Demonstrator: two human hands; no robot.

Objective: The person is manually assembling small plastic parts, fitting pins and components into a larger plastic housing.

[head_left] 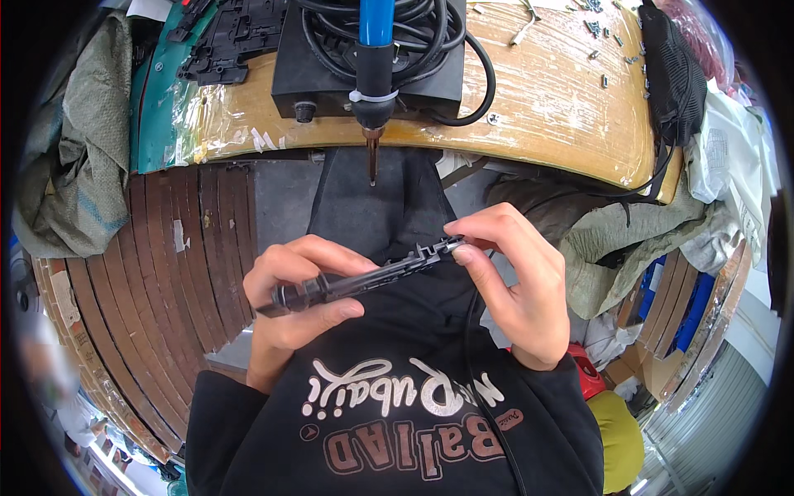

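Between my hands, in front of my chest, is a long black moulded plastic part (372,280), tilted up toward the right. My left hand (285,285) grips its thicker, rounded end, thumb below and fingers above. With thumb and forefinger my right hand (525,285) pinches the narrow notched end. Whether a separate small piece sits in that pinch is too small to tell. Above the part, an electric screwdriver (375,70) with a blue body hangs tip down, its bit apart from both hands.
A black box (289,87) with a coiled black cable (473,83) stands on the worn wooden table (546,124). Several black plastic parts (236,37) lie at the far left, loose small metal pieces (594,29) at the far right. Sacks (91,140) hang by the left edge.
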